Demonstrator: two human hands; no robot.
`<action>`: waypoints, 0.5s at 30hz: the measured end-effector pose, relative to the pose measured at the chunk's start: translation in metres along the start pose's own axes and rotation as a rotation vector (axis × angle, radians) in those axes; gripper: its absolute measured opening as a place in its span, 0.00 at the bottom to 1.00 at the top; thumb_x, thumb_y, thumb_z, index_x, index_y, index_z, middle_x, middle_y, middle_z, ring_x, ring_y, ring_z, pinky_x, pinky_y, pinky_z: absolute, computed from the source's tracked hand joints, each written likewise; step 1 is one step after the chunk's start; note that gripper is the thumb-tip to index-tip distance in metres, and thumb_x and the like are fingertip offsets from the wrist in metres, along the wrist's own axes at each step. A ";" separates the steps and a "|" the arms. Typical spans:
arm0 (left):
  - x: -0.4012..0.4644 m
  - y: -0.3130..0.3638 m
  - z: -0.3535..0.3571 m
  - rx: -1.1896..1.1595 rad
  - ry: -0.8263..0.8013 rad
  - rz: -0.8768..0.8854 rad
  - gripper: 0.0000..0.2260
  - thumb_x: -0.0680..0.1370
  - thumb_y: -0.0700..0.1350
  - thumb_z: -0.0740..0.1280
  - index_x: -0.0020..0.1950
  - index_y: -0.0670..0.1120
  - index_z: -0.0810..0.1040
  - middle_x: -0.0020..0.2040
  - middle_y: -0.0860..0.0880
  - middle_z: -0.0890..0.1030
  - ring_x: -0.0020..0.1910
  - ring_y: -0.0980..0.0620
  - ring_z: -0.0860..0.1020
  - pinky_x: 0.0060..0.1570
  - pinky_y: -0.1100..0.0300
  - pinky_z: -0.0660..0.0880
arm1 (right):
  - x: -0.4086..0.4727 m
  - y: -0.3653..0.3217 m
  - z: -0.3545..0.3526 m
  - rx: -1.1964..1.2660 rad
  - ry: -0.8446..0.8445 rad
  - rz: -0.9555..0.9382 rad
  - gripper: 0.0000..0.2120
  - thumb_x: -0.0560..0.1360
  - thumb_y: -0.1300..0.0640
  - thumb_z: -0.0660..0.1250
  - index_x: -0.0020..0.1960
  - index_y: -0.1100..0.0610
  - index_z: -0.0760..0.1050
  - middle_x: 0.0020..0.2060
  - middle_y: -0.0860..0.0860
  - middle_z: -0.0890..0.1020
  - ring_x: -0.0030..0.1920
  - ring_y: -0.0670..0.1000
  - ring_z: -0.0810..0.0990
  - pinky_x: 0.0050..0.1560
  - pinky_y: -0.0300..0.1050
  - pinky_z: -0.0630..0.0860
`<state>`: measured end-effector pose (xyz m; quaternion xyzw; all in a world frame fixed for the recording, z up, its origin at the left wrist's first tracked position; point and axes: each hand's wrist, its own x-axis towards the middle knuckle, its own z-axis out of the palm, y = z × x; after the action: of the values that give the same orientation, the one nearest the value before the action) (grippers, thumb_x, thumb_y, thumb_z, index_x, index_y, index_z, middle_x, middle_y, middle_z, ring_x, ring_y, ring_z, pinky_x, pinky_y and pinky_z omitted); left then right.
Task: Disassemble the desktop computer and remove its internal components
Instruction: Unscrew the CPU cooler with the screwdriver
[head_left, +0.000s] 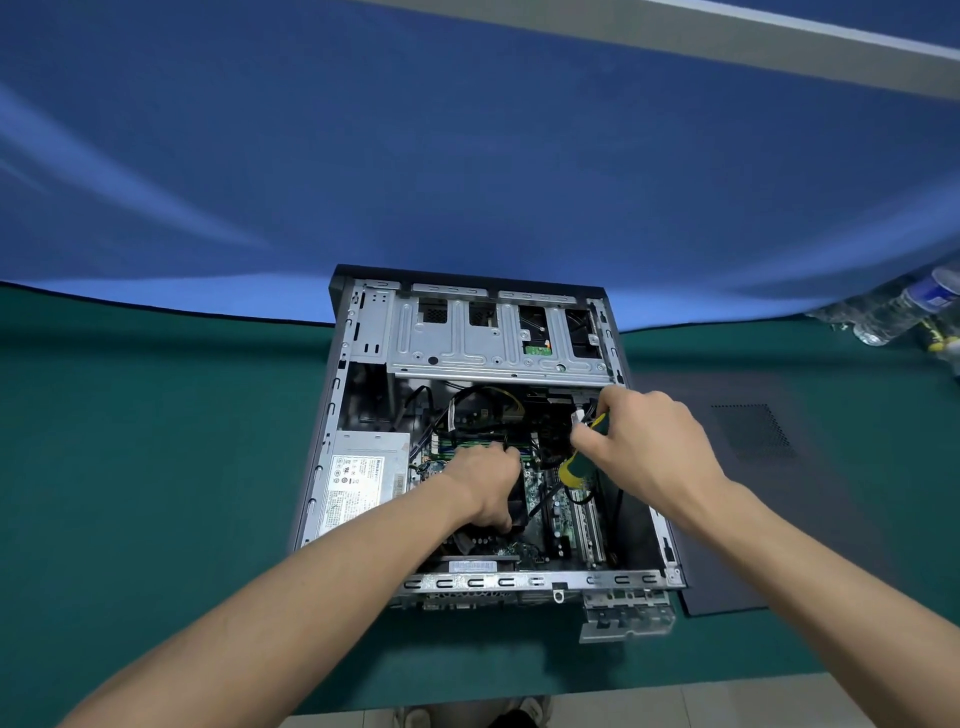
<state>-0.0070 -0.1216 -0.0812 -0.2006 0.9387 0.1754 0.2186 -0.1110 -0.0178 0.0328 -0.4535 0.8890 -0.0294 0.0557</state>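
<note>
an opened desktop computer (483, 441) is lying on its side on a green table, its side panel off and its interior facing up, showing a silver drive cage (488, 332) at the far end, a grey power supply (363, 473) at left, and a green motherboard (550, 499) crossed by black cables.

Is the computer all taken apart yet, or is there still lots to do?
Only started. Done: the side cover is off and lies on the table beside the open computer case. In hand: the right hand grips a green and yellow screwdriver while the left hand reaches down to the circuit board. Left: the power supply, the cables and the board are all still inside.
</note>
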 end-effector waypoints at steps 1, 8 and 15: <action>0.000 0.000 0.000 -0.002 0.000 -0.002 0.37 0.68 0.52 0.76 0.70 0.40 0.63 0.66 0.40 0.70 0.64 0.40 0.71 0.64 0.48 0.69 | 0.002 -0.002 -0.002 -0.032 -0.016 0.025 0.19 0.75 0.42 0.61 0.36 0.57 0.69 0.28 0.51 0.73 0.30 0.54 0.69 0.28 0.44 0.60; -0.002 -0.001 0.000 -0.024 0.002 -0.008 0.37 0.68 0.52 0.76 0.70 0.40 0.64 0.66 0.41 0.70 0.63 0.40 0.71 0.64 0.48 0.69 | 0.014 0.002 -0.008 -0.196 -0.108 0.122 0.22 0.77 0.42 0.55 0.31 0.55 0.64 0.29 0.50 0.67 0.34 0.56 0.70 0.31 0.43 0.60; -0.002 -0.001 -0.002 -0.026 0.001 -0.005 0.37 0.68 0.52 0.76 0.70 0.40 0.64 0.65 0.41 0.70 0.63 0.40 0.71 0.64 0.47 0.69 | 0.009 0.014 -0.006 -0.193 -0.044 0.180 0.20 0.76 0.44 0.55 0.31 0.56 0.67 0.28 0.51 0.70 0.28 0.53 0.68 0.28 0.40 0.57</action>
<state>-0.0052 -0.1223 -0.0786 -0.2059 0.9359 0.1870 0.2162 -0.1288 -0.0168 0.0369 -0.3755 0.9234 0.0715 0.0334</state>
